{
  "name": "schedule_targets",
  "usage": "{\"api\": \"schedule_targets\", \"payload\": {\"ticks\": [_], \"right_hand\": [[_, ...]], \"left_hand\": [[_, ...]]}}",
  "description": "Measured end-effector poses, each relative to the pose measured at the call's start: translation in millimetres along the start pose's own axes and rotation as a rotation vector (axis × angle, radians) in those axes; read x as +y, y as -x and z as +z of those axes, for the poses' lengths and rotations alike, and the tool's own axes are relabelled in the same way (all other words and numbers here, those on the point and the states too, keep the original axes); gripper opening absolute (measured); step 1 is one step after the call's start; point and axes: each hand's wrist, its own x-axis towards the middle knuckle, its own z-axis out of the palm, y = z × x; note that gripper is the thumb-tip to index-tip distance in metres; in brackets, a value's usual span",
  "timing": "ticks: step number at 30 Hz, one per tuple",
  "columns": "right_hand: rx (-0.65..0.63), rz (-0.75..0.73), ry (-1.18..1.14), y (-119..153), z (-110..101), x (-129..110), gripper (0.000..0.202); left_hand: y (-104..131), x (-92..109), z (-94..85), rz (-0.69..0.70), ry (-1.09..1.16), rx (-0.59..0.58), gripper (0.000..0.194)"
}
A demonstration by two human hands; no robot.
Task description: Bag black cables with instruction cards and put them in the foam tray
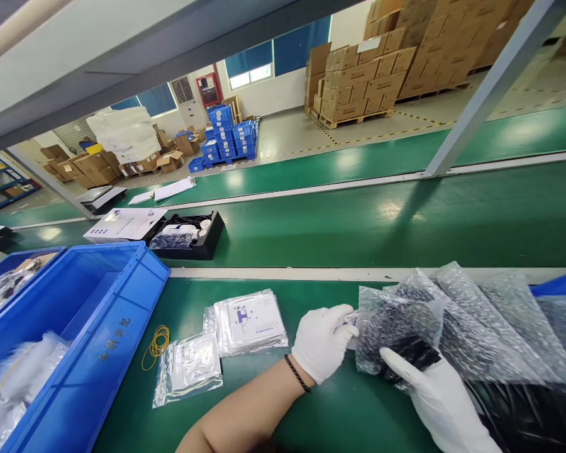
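Observation:
My left hand (321, 343), in a white glove, is closed in a pinch on a small clear plastic packet (351, 321) with blue print, mostly hidden by the fingers. Right beside it is a bubble-wrap bag (396, 318) with something dark inside. My right hand (434, 393), also gloved, grips this bag with the thumb on top, over a black bundle (412, 352); the other fingers are out of sight underneath. Several more bubble-wrap bags (493, 321) lie overlapped to the right, with black cables (523, 409) below them.
Left of my hands lie bagged booklets (255, 319), a smaller bagged leaflet (195, 362) and yellow rubber bands (156, 345). A blue bin (122, 314) stands at the left. An open black box (212, 239) with white parts sits on the green belt (311, 233) beyond. A metal post (485, 94) rises at the right.

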Motion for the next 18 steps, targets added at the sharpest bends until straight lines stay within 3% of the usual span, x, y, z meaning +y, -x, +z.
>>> {"api": "schedule_targets", "payload": {"ticks": [4,7,10,13,16,18], "right_hand": [[-0.104,-0.004,-0.026,1.6,-2.3,1.2,0.052],[-0.151,-0.002,0.004,3.3,-1.7,2.7,0.053],[-0.189,0.034,-0.012,3.6,-1.1,2.4,0.053],[-0.178,0.049,-0.034,2.2,-0.5,0.2,0.052],[-0.147,0.036,-0.038,-0.1,1.2,-2.2,0.052],[-0.127,0.041,-0.026,-1.7,2.6,-3.1,0.053]], "left_hand": [[-17.4,9.6,-38.9,0.174,-0.176,-0.038,0.023],[-53.6,-2.2,-93.1,0.267,-0.294,0.045,0.026],[-107.3,-38.8,-167.1,0.211,-0.308,0.281,0.036],[-158.2,-90.4,-247.7,0.016,-0.403,0.471,0.062],[-185.9,-141.1,-311.3,-0.176,-0.508,0.497,0.066],[-189.1,-169.8,-334.7,-0.252,-0.531,0.443,0.064]]}}
